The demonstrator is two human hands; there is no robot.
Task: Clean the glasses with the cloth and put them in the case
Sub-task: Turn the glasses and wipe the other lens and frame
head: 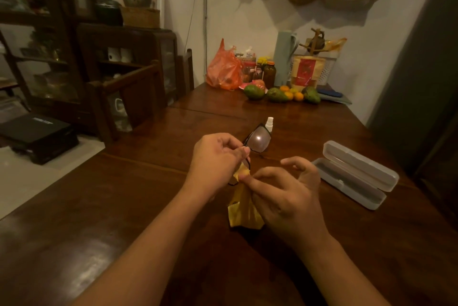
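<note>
1. The wiping step was in hand, as far as I could judge. The left hand (218, 157) was pinched shut on the glasses (256, 139) around the middle of the frame, holding them up over the table (148, 194), roughly mid-scene.

2. The right hand (287, 194) was clamped on the yellow cloth (244, 209), thumb and forefinger pressing a fold of it onto the near lens. The other fingers were spread loose. The rest of the cloth hung down below both hands.

3. The glasses looked like a thin dark frame with big lenses. The far lens was bare and caught a bright spot of light. The near lens was mostly hidden by cloth and fingers, so I couldn't tell how clean it was.

4. The case (357, 174) was a pale translucent box lying open on the table to the right, lid flipped back, nothing in it that I could make out. A small spray bottle (269, 124) stood just behind the glasses.

5. Next up, my guess: shift the cloth to the far lens, then fold the arms before anything goes into that narrow case.
</note>
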